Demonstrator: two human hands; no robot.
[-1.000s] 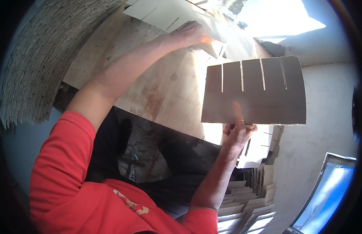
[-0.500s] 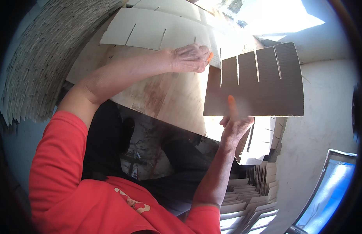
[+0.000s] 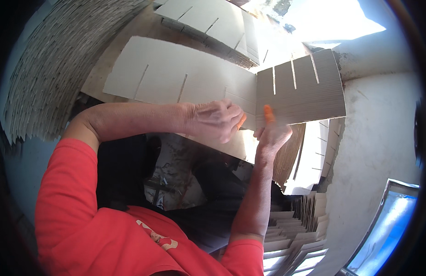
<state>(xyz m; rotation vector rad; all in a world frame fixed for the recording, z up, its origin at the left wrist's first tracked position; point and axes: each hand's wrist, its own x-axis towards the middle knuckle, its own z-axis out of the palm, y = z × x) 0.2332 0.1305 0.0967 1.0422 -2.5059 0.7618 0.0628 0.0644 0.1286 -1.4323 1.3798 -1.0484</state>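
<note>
My left hand (image 3: 216,120) is closed at the near right part of a pale slotted cardboard sheet (image 3: 169,73), its fingers curled and an orange cover on one fingertip. To the right, a greyer slotted cardboard panel (image 3: 302,92) stands tilted up, its slots opening at the far edge. My right hand (image 3: 273,136) grips this panel by its near left edge, with an orange-tipped finger against its face. Sheet and panel meet along a straight line; whether they are joined I cannot tell. The left thumb is mostly hidden.
Beyond the sheet lies a stack of slotted cardboard (image 3: 213,20) on the wooden tabletop (image 3: 100,83). A tall pile of cardboard edges (image 3: 52,69) rises at the left. More cardboard pieces (image 3: 295,225) stand at the lower right, beside a pale wall (image 3: 378,133) and a blue-panelled frame (image 3: 383,230).
My left hand has come toward me, and the pale sheet has moved off the stack with it. The right panel has shifted slightly left and up, and its near left corner now meets the sheet.
</note>
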